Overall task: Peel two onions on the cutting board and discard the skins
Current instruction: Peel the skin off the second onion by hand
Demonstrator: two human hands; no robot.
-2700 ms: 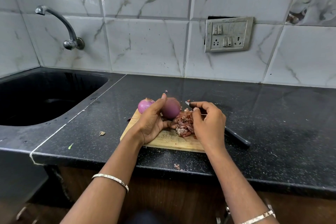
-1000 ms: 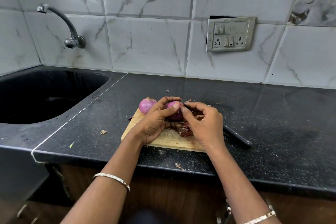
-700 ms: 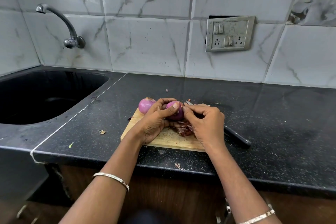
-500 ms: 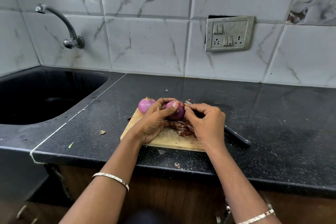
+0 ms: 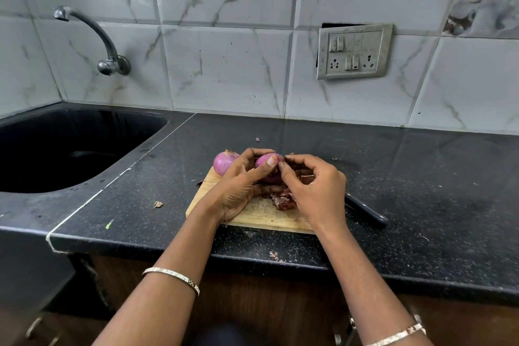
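A wooden cutting board [image 5: 252,216] lies on the black counter. My left hand [image 5: 241,185] grips a purple onion [image 5: 265,161] above the board, thumb across its front. My right hand [image 5: 311,185] has curled fingers, and its thumb and forefinger pinch at the right side of that onion. A second peeled purple onion [image 5: 223,163] rests at the board's far left corner. A heap of reddish-brown skins [image 5: 282,199] sits on the board under my hands, partly hidden by them.
A black-handled knife [image 5: 365,212] lies on the counter to the right of the board, its blade hidden behind my right hand. A black sink [image 5: 70,146] with a tap [image 5: 109,62] is at the left. Skin scraps [image 5: 157,204] lie on the counter.
My left hand lowered the onion from a raised, tilted hold and wrapped its thumb over it. My right hand moved up from the skin heap to pinch at the onion's right side.
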